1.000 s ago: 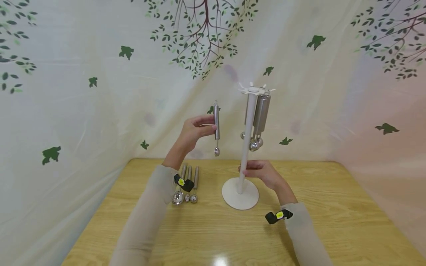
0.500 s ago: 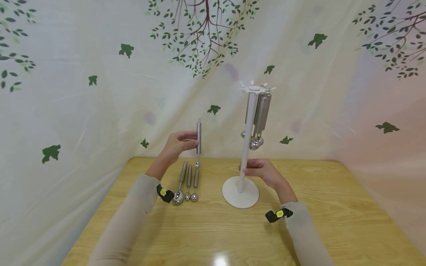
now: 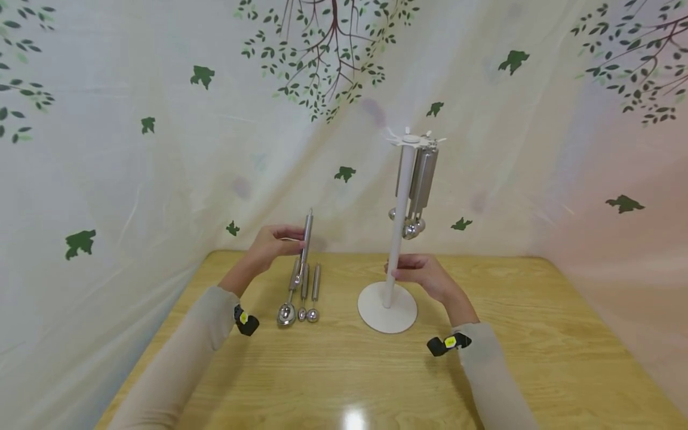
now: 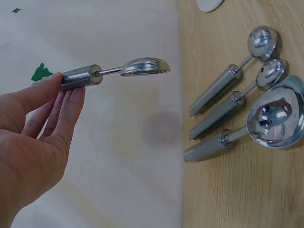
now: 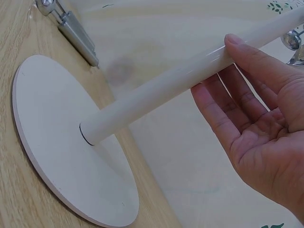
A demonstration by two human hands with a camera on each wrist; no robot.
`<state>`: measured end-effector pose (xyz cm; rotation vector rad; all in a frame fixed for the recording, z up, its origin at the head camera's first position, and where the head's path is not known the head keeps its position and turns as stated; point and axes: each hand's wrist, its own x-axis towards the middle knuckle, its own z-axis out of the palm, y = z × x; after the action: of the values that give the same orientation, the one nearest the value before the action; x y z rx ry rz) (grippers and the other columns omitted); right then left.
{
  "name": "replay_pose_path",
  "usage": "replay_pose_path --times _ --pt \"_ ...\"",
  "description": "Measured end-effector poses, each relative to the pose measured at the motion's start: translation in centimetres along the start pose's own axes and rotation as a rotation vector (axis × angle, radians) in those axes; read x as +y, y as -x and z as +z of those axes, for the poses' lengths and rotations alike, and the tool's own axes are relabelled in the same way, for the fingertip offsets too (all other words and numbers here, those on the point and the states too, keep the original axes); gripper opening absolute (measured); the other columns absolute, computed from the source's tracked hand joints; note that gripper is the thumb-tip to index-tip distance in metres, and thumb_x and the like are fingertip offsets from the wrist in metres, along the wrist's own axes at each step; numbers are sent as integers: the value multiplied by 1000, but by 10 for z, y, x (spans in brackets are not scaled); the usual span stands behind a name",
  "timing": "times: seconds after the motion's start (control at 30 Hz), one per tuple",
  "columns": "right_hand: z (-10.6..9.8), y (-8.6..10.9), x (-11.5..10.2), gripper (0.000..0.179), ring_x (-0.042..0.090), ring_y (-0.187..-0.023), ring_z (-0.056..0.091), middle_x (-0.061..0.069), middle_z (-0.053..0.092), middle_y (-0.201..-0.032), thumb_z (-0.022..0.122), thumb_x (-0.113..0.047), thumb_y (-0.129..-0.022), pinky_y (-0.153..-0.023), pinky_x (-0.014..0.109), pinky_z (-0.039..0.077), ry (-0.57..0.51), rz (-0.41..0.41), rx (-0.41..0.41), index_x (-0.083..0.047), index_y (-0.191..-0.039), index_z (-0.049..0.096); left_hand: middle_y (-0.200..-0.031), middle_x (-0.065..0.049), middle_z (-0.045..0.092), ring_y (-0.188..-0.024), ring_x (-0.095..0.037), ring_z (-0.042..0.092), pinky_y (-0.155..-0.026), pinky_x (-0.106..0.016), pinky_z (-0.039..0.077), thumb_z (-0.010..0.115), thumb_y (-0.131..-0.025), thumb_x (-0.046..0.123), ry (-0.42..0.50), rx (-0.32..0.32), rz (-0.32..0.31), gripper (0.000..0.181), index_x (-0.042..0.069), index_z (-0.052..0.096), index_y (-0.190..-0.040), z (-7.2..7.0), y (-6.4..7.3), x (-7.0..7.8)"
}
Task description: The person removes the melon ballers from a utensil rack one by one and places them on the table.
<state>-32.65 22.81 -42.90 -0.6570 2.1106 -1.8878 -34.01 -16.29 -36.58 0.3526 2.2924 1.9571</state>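
Note:
My left hand (image 3: 270,246) pinches the steel handle of a melon baller (image 3: 308,227) between thumb and fingers. Its small oval bowl (image 4: 144,67) hangs down, overlapping the lying tools in the head view. Around the post of a white utensil stand (image 3: 396,245), low down, the thumb and fingers of my right hand (image 5: 266,109) hold on. The stand is upright on its round base (image 3: 376,313). Several steel scoops (image 3: 423,179) hang from the hooked top (image 3: 411,140), on its right side.
On the wooden table (image 3: 344,364), left of the base, lie a large scoop (image 4: 278,114), a smaller oval scoop (image 4: 271,73) and a round scoop (image 4: 262,42), side by side. A printed curtain (image 3: 269,167) hangs close behind the table's back edge.
My left hand has carried the melon baller left and down, from beside the stand to over the lying scoops, tilting it a little. The right hand has kept its hold on the post.

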Motion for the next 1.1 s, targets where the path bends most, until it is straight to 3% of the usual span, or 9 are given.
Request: replay_pose_path --times 0.27,0.67,0.83,1.03,1.1 --pt "-1 -3 2 41 12 -105 73 0 78 -111 74 -7 -92 -96 26 58 1 -7 5 9 -128 64 -113 -13 73 -88 -11 74 -89 -32 62 73 -92 -1 -35 27 -65 44 -12 59 -132 -17 7 -19" --pt "-10 -7 8 38 15 -105 74 11 77 -114 72 -3 -92 -95 32 60 40 -84 -56 12 -126 63 -133 -30 61 -90 -8 72 -94 -33 61 69 -96 2 -56 61 -148 49 -15 51 -138 -44 19 -49" --pt "-11 -7 7 38 14 -105 74 3 78 -112 71 -2 -93 -95 31 60 44 -84 -66 11 -127 63 -129 -24 67 -88 -6 72 -92 -31 62 69 -96 2 -30 70 -164 50 -17 50 -138 -51 20 -66" --pt "-10 -6 5 39 15 -105 74 -3 79 -109 71 -1 -93 -95 31 60 38 -89 -57 13 -128 62 -108 -5 77 -84 -7 73 -86 -29 63 71 -93 -1 40 79 -206 53 -17 49 -138 -53 18 -83" --pt "-9 -7 5 39 15 -105 74 -3 79 -109 71 -1 -93 -95 31 60 39 -86 -56 12 -128 62 -105 -4 77 -83 -9 74 -85 -29 63 72 -92 -1 41 94 -228 52 -16 51 -137 -53 18 -87"
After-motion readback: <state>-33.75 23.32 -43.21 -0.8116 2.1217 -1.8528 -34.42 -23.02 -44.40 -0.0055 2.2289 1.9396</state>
